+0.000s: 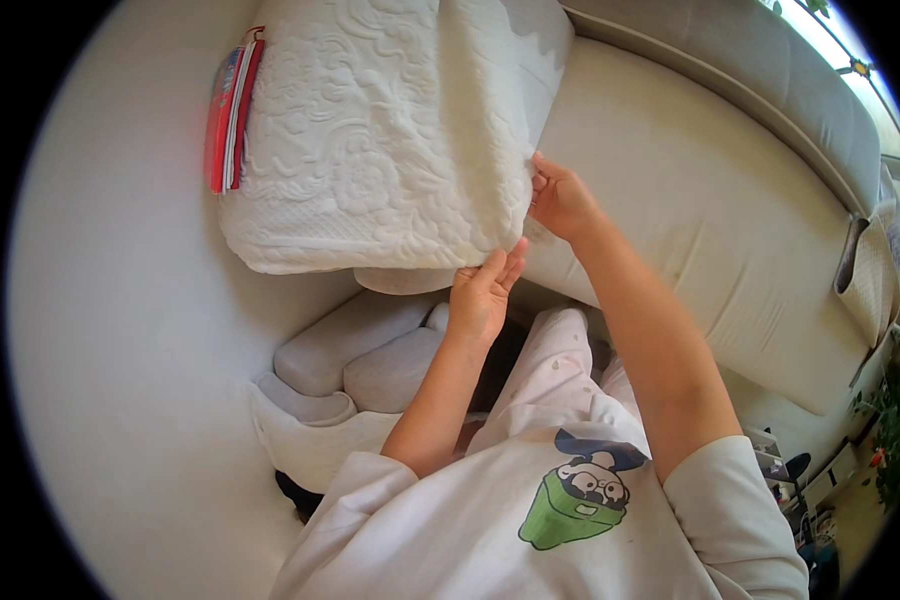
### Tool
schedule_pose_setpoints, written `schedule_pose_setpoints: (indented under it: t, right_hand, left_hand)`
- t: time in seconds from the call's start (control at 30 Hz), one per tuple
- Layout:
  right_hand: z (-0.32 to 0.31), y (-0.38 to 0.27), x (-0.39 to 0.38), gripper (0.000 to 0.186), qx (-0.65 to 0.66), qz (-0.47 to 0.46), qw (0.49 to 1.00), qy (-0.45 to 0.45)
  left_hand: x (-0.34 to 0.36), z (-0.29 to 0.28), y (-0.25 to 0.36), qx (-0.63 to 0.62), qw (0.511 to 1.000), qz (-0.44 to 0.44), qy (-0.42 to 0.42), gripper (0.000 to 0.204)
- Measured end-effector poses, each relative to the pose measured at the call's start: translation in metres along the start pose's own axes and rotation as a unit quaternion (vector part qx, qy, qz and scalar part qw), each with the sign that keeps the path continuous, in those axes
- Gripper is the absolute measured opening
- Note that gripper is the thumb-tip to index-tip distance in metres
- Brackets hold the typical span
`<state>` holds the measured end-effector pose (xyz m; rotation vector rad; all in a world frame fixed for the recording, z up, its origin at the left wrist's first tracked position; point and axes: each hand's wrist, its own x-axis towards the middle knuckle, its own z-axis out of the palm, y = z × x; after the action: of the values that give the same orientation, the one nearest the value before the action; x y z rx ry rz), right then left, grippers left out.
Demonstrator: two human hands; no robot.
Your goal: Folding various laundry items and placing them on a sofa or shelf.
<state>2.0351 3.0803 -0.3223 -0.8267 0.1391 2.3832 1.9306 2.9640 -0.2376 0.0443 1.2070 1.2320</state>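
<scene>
A white quilted sofa cover (360, 140) with a raised scroll pattern lies spread over the far part of the sofa, its near edge hanging down. My left hand (480, 303) grips that near edge close to the right corner, thumb on the cloth. Around the corner, my right hand (566, 203) pinches the cover's right edge between thumb and fingers. Part of the right hand's fingertips is hidden by the cloth. The edge looks slightly folded between the two hands.
Bare beige sofa seat (670, 170) stretches to the right, with a backrest (740, 70) behind it. Red books or folders (232, 115) stand by the cover's left side. Grey cushions (370, 345) lie below. A folded quilted cloth (870, 265) hangs at the far right, near plants (895, 430).
</scene>
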Motion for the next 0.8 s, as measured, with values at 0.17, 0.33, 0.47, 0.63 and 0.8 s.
schedule_pose_setpoints:
  t: [0.17,0.33,0.47,0.63,0.8]
  right_hand:
    - [-0.004,-0.004,-0.010,0.025,0.077,-0.101,0.992,-0.022]
    - [0.003,-0.011,-0.023,0.022,0.042,-0.105,0.994,-0.002]
    - [-0.043,-0.020,-0.012,0.026,0.079,-0.083,0.963,-0.242]
    - [0.009,-0.013,-0.036,0.024,-0.020,-0.123,0.992,-0.034]
    - [0.004,-0.012,-0.033,0.024,-0.056,-0.148,0.987,-0.034]
  left_hand:
    - [0.008,-0.017,0.002,0.016,0.999,-0.025,0.036,0.021]
    - [0.019,-0.007,0.003,0.539,0.836,0.097,-0.025,0.019]
    - [0.037,0.051,0.020,0.622,0.696,0.359,0.006,0.018]
    - [0.064,0.063,0.021,0.624,0.627,0.465,0.034,0.024]
    - [0.074,0.065,0.017,0.582,0.702,0.409,0.040,0.012]
